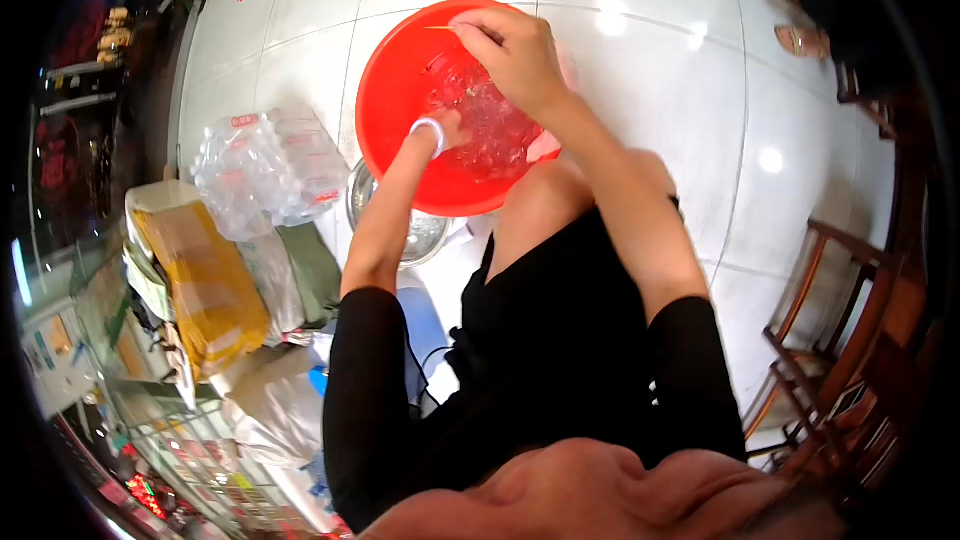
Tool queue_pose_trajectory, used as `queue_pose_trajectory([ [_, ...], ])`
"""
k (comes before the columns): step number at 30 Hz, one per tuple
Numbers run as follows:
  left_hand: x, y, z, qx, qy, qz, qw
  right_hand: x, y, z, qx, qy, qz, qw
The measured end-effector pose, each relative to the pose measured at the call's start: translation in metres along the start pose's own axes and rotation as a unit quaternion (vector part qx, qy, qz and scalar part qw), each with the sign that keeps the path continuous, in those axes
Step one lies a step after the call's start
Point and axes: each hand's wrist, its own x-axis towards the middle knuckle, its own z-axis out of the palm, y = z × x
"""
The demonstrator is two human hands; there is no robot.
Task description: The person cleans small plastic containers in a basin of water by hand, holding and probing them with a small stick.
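Note:
A large red basin (385,90) stands on the tiled floor in front of my knees, holding water with small pieces in it that are too unclear to name. My right hand (508,48) is over the basin's far rim, its fingers pinched on a thin yellowish stick (438,28) that points left. My left hand (452,128), with a white band (432,130) at the wrist, reaches down into the basin. Its fingertips are hidden in the water. Something pink (543,147) lies at the basin's right side, near my knee.
A metal bowl (424,240) sits partly under the basin's near left side. Clear plastic-wrapped packs (265,165), a yellow-taped box (210,275) and bags are at the left. A wooden chair (800,290) stands at the right. Another person's feet (803,40) show at the upper right.

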Motion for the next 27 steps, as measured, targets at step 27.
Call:
queue_pose_trajectory([
  [27,-0.112,0.135,-0.018,-0.624,-0.236,0.100,0.738,-0.007,-0.004,0.004,0.062,-0.032,0.065,0.995],
])
